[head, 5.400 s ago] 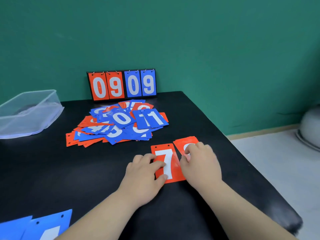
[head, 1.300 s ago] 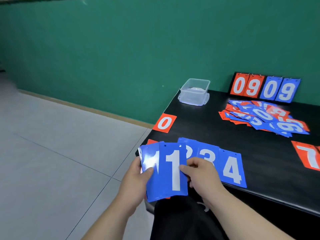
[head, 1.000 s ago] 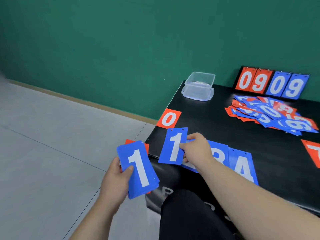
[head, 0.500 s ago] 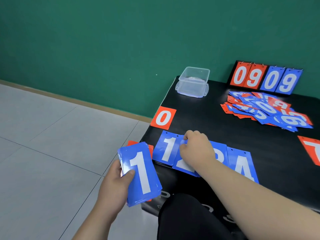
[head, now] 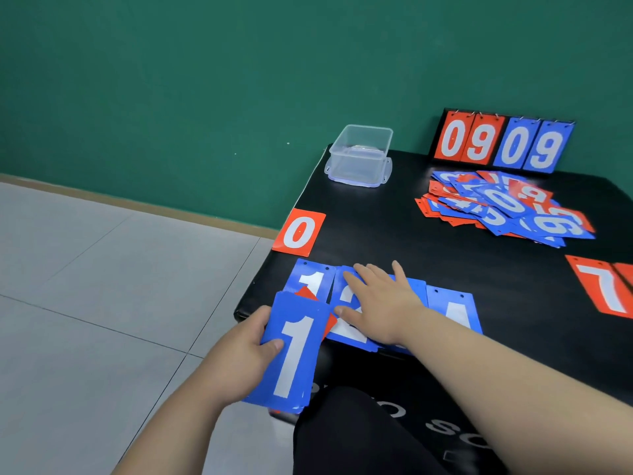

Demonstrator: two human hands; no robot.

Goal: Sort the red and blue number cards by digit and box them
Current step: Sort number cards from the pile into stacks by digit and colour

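- The left hand (head: 239,358) grips a stack of blue plastic number cards (head: 294,351) with a white 1 on top, thumb across the face. The stack hangs off the 7 o'clock corner of the black bench (head: 376,228), and a red corner peeks out behind it.
- The right hand (head: 383,303) is released, fingers straight and spread, lying flat on the blue 2 card (head: 347,332) in a row along the bench's near edge.
- In that row the blue 1 card (head: 311,275) lies at the 2's 9 o'clock and the blue 4 card (head: 452,310) towards its 3 o'clock. The right hand and wrist hide the card between the 2 and the 4.
- The red 0 card (head: 298,232) lies at the blue 1's 12 o'clock, by the bench's left edge.
- The clear plastic box (head: 359,156) sits at the bench's 11 o'clock corner.
- The flip scoreboard (head: 500,142) reads 09 09. It stands at 1 o'clock against the green wall (head: 205,80).
- The loose pile of red and blue cards (head: 503,207) lies just in front of the scoreboard.
- The red 7 card (head: 599,286) lies at 3 o'clock.
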